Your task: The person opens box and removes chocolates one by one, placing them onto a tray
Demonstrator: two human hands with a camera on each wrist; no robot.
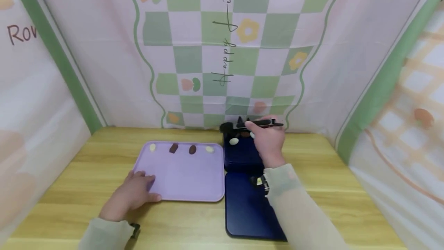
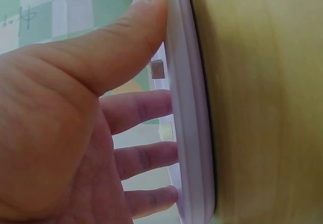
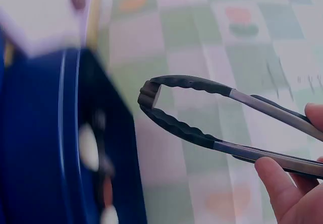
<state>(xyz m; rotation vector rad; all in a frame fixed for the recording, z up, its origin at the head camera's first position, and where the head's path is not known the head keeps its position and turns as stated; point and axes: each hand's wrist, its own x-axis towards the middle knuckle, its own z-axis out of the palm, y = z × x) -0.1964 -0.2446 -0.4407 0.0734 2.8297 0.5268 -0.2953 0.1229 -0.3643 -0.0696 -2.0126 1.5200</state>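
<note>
Steel tongs with black tips (image 3: 189, 84) are gripped in my right hand (image 1: 269, 142) above the far edge of a navy box (image 1: 243, 157). A dark ridged piece, like chocolate (image 3: 150, 94), is pinched between the tong tips in the right wrist view. Inside the box lie a white oval piece (image 1: 234, 141), a brown piece (image 1: 245, 134) and another white piece (image 1: 252, 135). My left hand (image 1: 133, 192) rests at the near left corner of a lilac tray (image 1: 187, 176), thumb on its rim and fingers extended over it.
Along the tray's far side sit a white piece (image 1: 152, 147), a dark block (image 1: 174, 148), a brown oval (image 1: 192, 149) and a second white piece (image 1: 209, 149). A navy lid-like panel (image 1: 246, 211) lies before the box. Patterned cloth (image 1: 225, 61) hangs behind the wooden table (image 1: 187, 223).
</note>
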